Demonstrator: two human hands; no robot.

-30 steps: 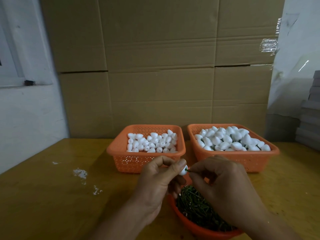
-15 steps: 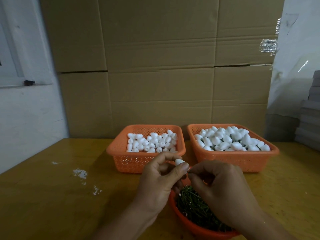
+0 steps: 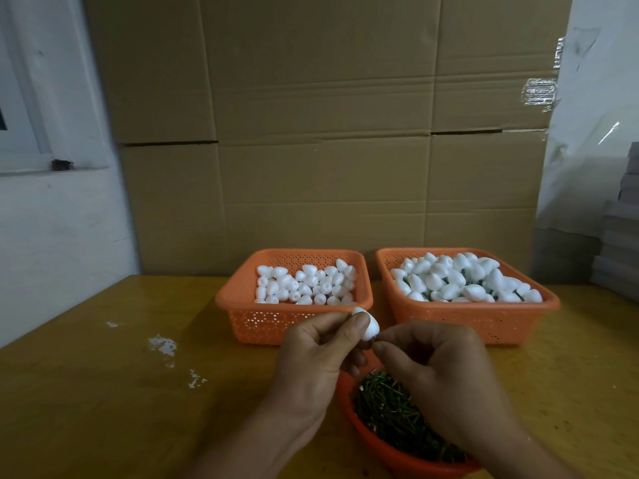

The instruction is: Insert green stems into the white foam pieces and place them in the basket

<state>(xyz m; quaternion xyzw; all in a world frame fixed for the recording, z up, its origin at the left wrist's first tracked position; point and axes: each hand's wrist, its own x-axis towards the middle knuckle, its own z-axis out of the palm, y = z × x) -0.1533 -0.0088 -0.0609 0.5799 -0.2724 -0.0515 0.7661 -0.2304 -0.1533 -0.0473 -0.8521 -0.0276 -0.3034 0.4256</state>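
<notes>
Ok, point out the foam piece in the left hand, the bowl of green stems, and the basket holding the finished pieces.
foam piece (image 3: pixel 368 327), head view, on its white side beside the thumb.
bowl of green stems (image 3: pixel 359 421), head view, on its orange left rim.
finished-pieces basket (image 3: pixel 460 323), head view, on its perforated front wall.

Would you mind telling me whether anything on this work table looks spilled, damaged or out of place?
Yes: white crumbs lie scattered on the wooden table left of the left basket, with more flecks nearer the person. They look like foam bits, though I cannot be sure. The baskets sit upright, contents inside.
</notes>
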